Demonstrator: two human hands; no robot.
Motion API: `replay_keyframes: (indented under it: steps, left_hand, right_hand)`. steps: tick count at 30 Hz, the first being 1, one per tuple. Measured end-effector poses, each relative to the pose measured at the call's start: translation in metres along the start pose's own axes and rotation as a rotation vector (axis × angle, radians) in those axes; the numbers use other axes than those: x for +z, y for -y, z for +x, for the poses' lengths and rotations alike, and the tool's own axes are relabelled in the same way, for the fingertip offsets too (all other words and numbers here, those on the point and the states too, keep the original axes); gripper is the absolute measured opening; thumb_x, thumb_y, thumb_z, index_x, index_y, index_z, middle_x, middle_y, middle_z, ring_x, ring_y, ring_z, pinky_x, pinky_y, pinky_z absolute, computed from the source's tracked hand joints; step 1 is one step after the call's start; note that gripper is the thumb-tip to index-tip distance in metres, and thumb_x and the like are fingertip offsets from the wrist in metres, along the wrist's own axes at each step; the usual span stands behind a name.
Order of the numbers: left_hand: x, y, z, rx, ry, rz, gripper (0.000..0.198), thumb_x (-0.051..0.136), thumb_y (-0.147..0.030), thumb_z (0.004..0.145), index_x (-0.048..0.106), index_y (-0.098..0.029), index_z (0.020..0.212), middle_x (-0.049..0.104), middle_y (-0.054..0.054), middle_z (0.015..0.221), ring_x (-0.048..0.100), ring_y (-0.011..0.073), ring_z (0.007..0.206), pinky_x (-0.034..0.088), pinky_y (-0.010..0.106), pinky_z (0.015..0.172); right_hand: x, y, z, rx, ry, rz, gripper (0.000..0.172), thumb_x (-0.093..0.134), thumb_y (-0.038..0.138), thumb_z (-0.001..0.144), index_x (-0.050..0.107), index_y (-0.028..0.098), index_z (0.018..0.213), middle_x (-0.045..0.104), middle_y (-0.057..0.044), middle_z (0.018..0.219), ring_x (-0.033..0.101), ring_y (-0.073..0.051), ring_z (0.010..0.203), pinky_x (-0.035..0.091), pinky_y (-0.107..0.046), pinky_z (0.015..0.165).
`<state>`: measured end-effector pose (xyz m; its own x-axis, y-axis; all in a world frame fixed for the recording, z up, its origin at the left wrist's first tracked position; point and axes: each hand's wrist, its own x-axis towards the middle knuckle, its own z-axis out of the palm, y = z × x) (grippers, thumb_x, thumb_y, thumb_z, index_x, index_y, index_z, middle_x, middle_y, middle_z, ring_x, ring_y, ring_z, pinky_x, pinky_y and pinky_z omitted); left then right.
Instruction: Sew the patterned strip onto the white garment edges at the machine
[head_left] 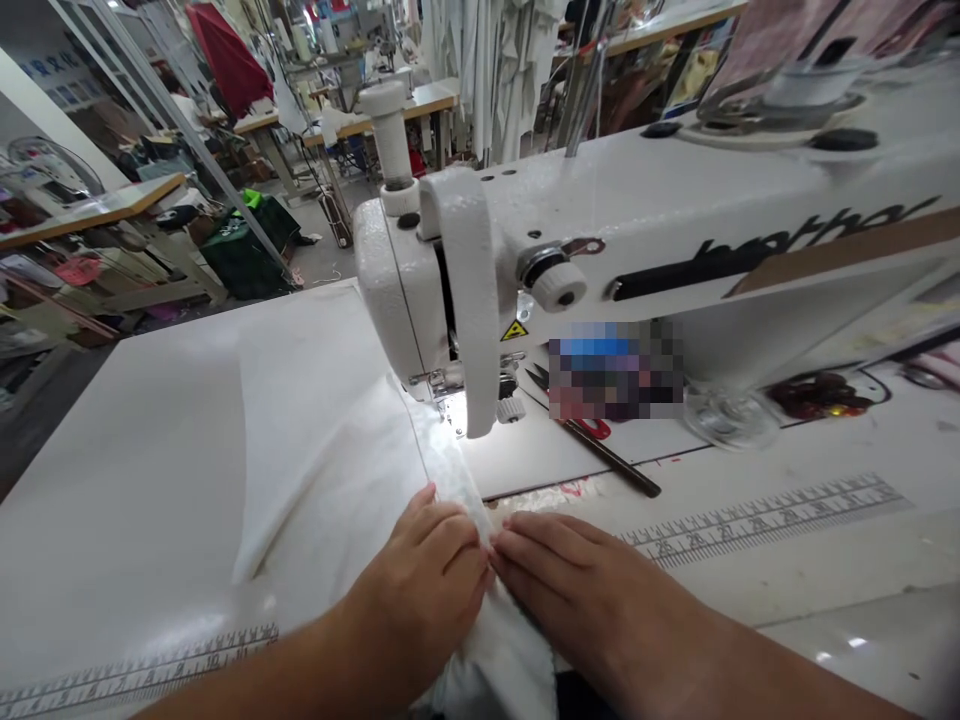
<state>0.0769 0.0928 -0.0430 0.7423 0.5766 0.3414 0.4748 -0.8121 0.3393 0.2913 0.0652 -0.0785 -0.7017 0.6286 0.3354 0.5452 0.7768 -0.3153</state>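
A white sewing machine (600, 220) stands across the table, its needle area lit at the presser foot (448, 400). White fabric (315, 470) lies on the table and runs under the foot. My left hand (431, 570) rests on the fabric, fingers curled and pinching its folded edge. My right hand (577, 590) lies beside it, fingertips pressed on the same edge. The two hands touch at the fingertips, a short way in front of the needle.
Scissors (600, 445) with red handles lie right of the needle. A clear bobbin (731, 415) sits further right. A printed ruler (765, 520) runs along the table front. More tables, hanging cloth and a fan stand behind.
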Motion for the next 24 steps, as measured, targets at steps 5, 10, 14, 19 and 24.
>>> replay_keyframes:
  steps: [5, 10, 14, 19, 24]
  left_hand:
    - [0.002, 0.011, -0.012, 0.102, 0.114, 0.019, 0.017, 0.048, -0.003, 0.089, 0.062, -0.010, 0.094, 0.063, 0.007, 0.093, 0.060, 0.0196, 0.096, 0.035, 0.050, 0.114]
    - [-0.002, 0.023, -0.004, 0.139, 0.055, 0.063, 0.019, 0.046, -0.005, 0.091, 0.062, -0.014, 0.096, 0.066, 0.006, 0.093, 0.062, 0.0185, 0.097, 0.039, 0.051, 0.110]
    - [-0.010, 0.039, 0.011, 0.178, 0.023, 0.067, 0.017, 0.048, -0.007, 0.091, 0.062, -0.013, 0.095, 0.067, 0.006, 0.088, 0.064, 0.0175, 0.093, 0.041, 0.047, 0.109]
    - [-0.016, 0.065, 0.024, 0.191, 0.035, 0.038, 0.016, 0.049, -0.008, 0.090, 0.061, -0.013, 0.099, 0.068, 0.007, 0.094, 0.063, 0.0171, 0.096, 0.041, 0.043, 0.110]
    - [-0.013, 0.095, 0.032, 0.184, 0.049, 0.054, 0.016, 0.050, -0.009, 0.091, 0.061, -0.017, 0.099, 0.069, 0.006, 0.097, 0.062, 0.0167, 0.097, 0.046, 0.040, 0.103]
  right_hand:
    - [-0.004, -0.001, 0.000, -0.030, 0.032, -0.032, 0.032, 0.043, 0.017, 0.093, 0.059, 0.012, 0.121, 0.066, -0.011, 0.116, 0.055, -0.025, 0.109, 0.046, -0.041, 0.097]
    - [-0.015, -0.006, 0.019, -0.113, -0.001, -0.142, 0.032, 0.050, 0.019, 0.089, 0.063, 0.008, 0.116, 0.067, -0.012, 0.115, 0.054, -0.026, 0.110, 0.044, -0.039, 0.098]
    - [-0.022, -0.017, 0.038, -0.124, 0.033, -0.200, 0.029, 0.050, 0.016, 0.089, 0.063, 0.012, 0.114, 0.068, -0.011, 0.110, 0.056, -0.024, 0.103, 0.047, -0.039, 0.089]
    - [-0.023, -0.036, 0.057, -0.114, 0.097, -0.171, 0.024, 0.049, 0.015, 0.091, 0.063, 0.015, 0.111, 0.067, -0.010, 0.107, 0.056, -0.023, 0.098, 0.048, -0.038, 0.084]
    - [-0.011, -0.055, 0.071, -0.017, 0.105, -0.120, 0.019, 0.047, 0.015, 0.092, 0.065, 0.019, 0.099, 0.067, -0.006, 0.090, 0.057, -0.022, 0.089, 0.048, -0.037, 0.079]
